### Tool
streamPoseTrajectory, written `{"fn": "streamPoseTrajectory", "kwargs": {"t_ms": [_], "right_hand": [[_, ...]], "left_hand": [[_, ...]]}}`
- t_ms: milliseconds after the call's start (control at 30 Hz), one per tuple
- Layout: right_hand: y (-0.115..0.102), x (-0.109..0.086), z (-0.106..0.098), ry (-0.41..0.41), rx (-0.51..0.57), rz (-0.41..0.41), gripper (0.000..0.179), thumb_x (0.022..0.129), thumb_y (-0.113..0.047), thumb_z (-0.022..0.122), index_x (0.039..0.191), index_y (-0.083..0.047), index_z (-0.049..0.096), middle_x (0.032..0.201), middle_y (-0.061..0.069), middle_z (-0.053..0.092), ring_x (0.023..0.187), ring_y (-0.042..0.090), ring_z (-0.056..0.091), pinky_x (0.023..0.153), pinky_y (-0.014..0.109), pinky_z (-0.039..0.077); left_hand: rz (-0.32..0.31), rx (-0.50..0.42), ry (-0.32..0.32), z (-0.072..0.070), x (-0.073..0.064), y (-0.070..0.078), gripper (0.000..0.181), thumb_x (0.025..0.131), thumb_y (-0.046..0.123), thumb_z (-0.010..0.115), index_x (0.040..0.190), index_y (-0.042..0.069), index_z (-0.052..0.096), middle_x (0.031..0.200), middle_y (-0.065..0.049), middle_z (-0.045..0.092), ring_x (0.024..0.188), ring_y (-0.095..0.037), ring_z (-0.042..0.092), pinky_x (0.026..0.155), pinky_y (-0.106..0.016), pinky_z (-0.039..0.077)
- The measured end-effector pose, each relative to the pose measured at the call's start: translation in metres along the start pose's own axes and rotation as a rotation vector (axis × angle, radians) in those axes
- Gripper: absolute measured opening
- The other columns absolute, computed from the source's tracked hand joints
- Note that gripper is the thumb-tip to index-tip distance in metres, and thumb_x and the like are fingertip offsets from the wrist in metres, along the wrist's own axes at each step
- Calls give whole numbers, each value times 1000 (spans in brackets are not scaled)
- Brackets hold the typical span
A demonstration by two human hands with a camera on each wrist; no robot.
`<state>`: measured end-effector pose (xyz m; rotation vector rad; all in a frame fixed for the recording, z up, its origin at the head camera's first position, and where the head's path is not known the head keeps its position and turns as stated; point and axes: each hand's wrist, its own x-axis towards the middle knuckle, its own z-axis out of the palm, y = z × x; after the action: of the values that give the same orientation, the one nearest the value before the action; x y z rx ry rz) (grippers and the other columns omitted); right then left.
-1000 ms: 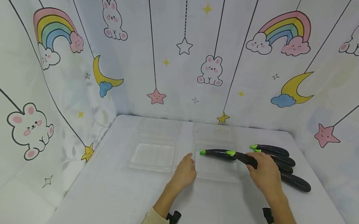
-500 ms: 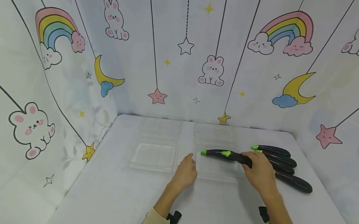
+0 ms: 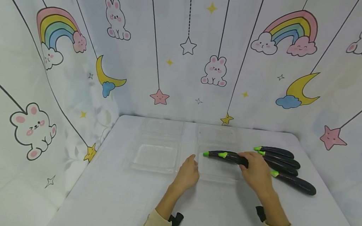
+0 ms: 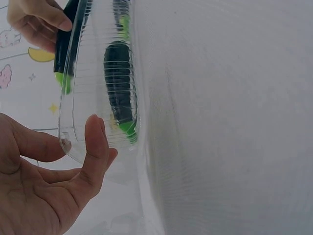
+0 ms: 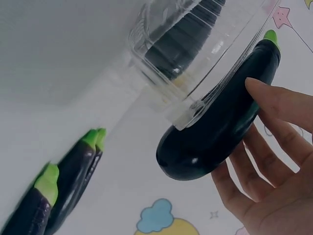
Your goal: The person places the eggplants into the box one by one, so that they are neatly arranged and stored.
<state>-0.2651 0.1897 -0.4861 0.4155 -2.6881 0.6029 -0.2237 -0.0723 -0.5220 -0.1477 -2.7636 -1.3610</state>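
Observation:
My right hand [image 3: 257, 174] holds a dark eggplant [image 3: 235, 158] with a green stem end by its blunt end, over a clear plastic container [image 3: 218, 172]. In the right wrist view, this eggplant [image 5: 220, 117] lies alongside the container's rim, thumb on one side and fingers on the other. Another eggplant [image 4: 118, 81] lies inside the container, seen through its ribbed wall in the left wrist view. At the container's left side, my left hand [image 3: 186, 173] pinches the rim, with the thumb and fingers [image 4: 95, 142] at its corner.
Several more eggplants [image 3: 295, 184] lie side by side on the white table [image 3: 113, 200] to the right. A second clear container [image 3: 155, 157] stands to the left, its lid part folded back behind it. A patterned curtain [image 3: 134, 63] hangs around the table.
My right hand has moved left with the eggplant, bringing it further over the container and the eggplant inside. The left hand has stayed at the rim.

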Motion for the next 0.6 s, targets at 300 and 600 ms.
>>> {"fn": "streamPoseTrajectory", "kwargs": {"t_ms": [300,600], "right_hand": [[-8,3,4,-18,19,-14,40,82,2,82,122,-3,75,126,21,69,117,44,61,94,61,54],[-14,7,11,-11,30,-34,40,81,3,83,120,-4,76,124,19,70,115,42,63,93,59,54]], "left_hand": [[-6,0,-6,0,0,-2,49,104,2,45,150,-16,37,123,-20,62,113,-35,64,99,-49,56],[-4,-1,0,0,1,-2,50,104,2,45,150,-15,38,123,-19,62,115,-35,64,101,-50,56]]}}
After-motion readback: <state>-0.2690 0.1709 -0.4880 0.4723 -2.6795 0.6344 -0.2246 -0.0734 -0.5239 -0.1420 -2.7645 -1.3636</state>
